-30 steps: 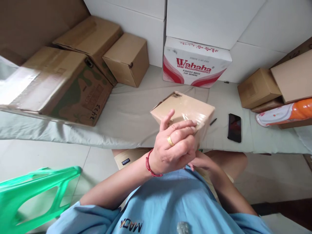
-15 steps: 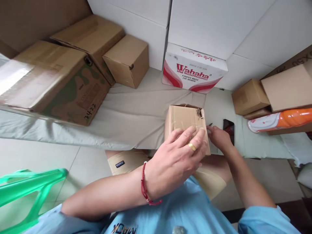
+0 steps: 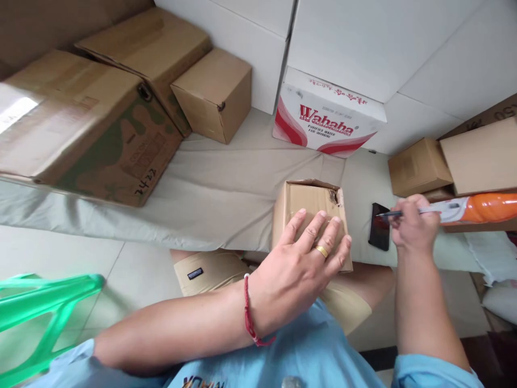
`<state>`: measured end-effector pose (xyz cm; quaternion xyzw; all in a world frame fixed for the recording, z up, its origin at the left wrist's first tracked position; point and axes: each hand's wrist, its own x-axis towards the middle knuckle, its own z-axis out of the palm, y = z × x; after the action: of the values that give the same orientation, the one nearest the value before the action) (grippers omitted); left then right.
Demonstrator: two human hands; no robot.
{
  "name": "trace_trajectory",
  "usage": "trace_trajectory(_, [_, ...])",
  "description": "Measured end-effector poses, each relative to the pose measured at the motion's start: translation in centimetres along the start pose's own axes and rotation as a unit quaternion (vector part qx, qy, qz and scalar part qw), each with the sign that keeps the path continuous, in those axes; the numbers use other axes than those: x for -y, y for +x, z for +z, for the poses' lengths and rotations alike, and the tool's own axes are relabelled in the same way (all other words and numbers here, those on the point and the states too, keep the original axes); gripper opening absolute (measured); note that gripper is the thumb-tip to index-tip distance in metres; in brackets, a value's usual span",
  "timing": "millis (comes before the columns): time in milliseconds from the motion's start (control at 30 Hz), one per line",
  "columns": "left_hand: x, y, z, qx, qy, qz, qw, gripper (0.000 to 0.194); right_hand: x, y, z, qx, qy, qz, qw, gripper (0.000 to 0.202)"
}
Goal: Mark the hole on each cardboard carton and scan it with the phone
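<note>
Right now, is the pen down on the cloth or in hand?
In hand: the right hand holds the pen, its tip overlapping the phone in this view. Whether it touches, I cannot tell.

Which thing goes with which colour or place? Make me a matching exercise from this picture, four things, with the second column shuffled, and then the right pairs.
Column one:
1. Pen
2. Phone
3. Stool
4. Wahaha box

Column two:
A. Green, at the picture's left edge
B. White and red
C. Held in the right hand
D. Black, lying on the cloth

Pairs: 1-C, 2-D, 3-A, 4-B
</note>
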<state>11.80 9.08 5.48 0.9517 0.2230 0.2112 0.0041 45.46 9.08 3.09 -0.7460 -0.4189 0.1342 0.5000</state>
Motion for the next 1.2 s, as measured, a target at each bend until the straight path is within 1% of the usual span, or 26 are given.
trace_trajectory(67, [0.0,0.0,0.1,0.0,-0.006,-0.005,1.0,0.048,2.6,-0.2,0.3,0.003,0.12,0.019,0.993,0.047])
trace_trajectory(100, [0.0,0.0,0.2,0.0,-0.009,-0.008,1.0,0.048,4.0,-0.5,0.6,0.013,0.178,0.026,0.984,0.046])
trace_trajectory(167, [-0.1,0.0,0.3,-0.002,-0.014,-0.013,1.0,0.048,6.5,-1.3,1.8,0.054,0.254,0.025,0.965,0.041])
trace_trajectory(233, [-0.1,0.0,0.4,-0.01,-0.015,-0.016,1.0,0.047,8.5,-2.4,3.2,0.096,0.263,0.012,0.96,0.037])
trace_trajectory(267, [-0.2,0.0,0.4,-0.013,-0.016,-0.016,1.0,0.047,9.3,-2.9,3.9,0.106,0.263,0.009,0.959,0.035])
trace_trajectory(300, [-0.2,0.0,0.4,-0.015,-0.017,-0.016,1.0,0.047,9.9,-3.4,4.7,0.109,0.261,0.009,0.959,0.033])
trace_trajectory(367, [-0.2,0.0,0.4,-0.016,-0.017,-0.016,1.0,0.046,10.6,-4.3,6.1,0.095,0.257,0.011,0.962,0.028])
trace_trajectory(433, [-0.2,0.0,0.3,-0.018,-0.014,-0.017,1.0,0.046,10.9,-5.1,7.3,0.076,0.26,0.01,0.963,0.021])
trace_trajectory(500, [-0.2,-0.1,0.3,-0.02,-0.013,-0.016,1.0,0.047,10.9,-5.7,8.2,0.071,0.256,0.007,0.964,0.014])
trace_trajectory(633, [-0.2,-0.2,0.5,-0.025,-0.013,-0.013,1.0,0.049,10.7,-6.3,9.2,0.071,0.222,-0.012,0.972,0.009])
trace_trajectory(700, [-0.2,-0.3,0.5,-0.028,-0.012,-0.015,0.999,0.047,10.4,-6.3,9.5,0.061,0.194,-0.03,0.979,0.014])
trace_trajectory(800, [-0.2,-0.3,0.7,-0.037,-0.017,-0.017,0.999,0.046,10.2,-6.4,9.8,0.037,0.12,-0.076,0.989,0.023])
trace_trajectory(933, [-0.2,-0.3,0.7,-0.044,-0.021,-0.018,0.999,0.043,10.2,-6.5,10.2,-0.012,0.047,-0.134,0.99,0.026])
trace_trajectory(1033, [-0.2,-0.3,0.7,-0.041,-0.021,-0.019,0.999,0.042,10.3,-6.5,10.2,-0.006,0.024,-0.152,0.988,0.025])
trace_trajectory(1100, [-0.2,-0.3,0.6,-0.039,-0.02,-0.02,0.999,0.042,10.3,-6.4,10.1,0.007,0.013,-0.149,0.989,0.025])
trace_trajectory(1200, [-0.2,-0.2,0.5,-0.036,-0.019,-0.018,0.999,0.041,10.3,-6.3,10.0,0.012,-0.008,-0.148,0.989,0.025])
